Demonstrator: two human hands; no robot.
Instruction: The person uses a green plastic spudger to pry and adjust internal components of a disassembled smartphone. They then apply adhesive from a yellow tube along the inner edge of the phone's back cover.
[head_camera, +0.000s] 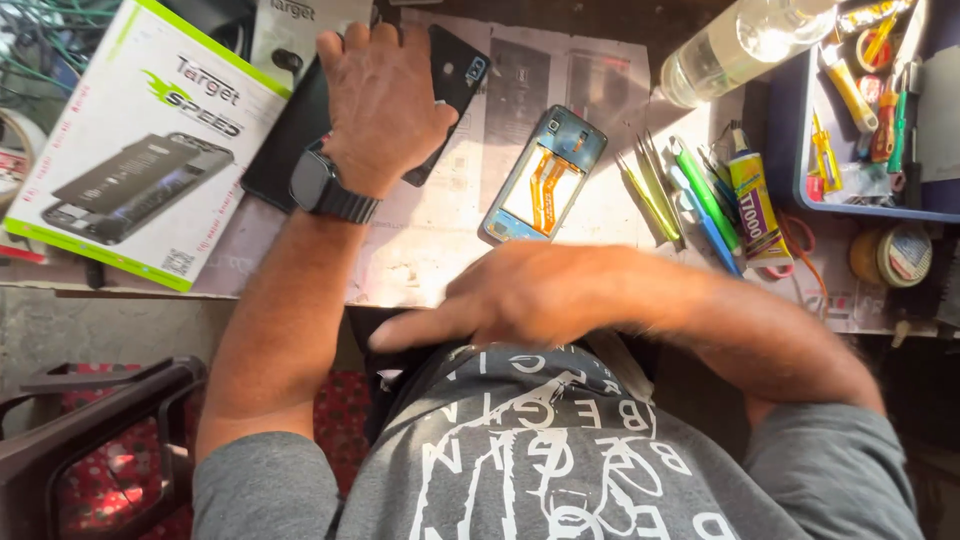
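Note:
My left hand (380, 95) lies flat on a black phone part (455, 75) at the back of the workbench, with a dark watch on the wrist. An opened phone frame (545, 178), blue at the edges with an orange flex cable inside, rests on the paper-covered bench to the right of that hand. My right hand (520, 295) is blurred and hovers near the bench's front edge, close to my grey shirt, with the fingers stretched out to the left and nothing visible in it.
A white and green battery box (140, 140) lies at the left. Tweezers and pry tools (690, 195), a glue tube (755, 205), tape rolls (890, 255), a blue tool tray (800, 150) and a clear bottle (730, 45) crowd the right. A dark chair (90, 440) stands lower left.

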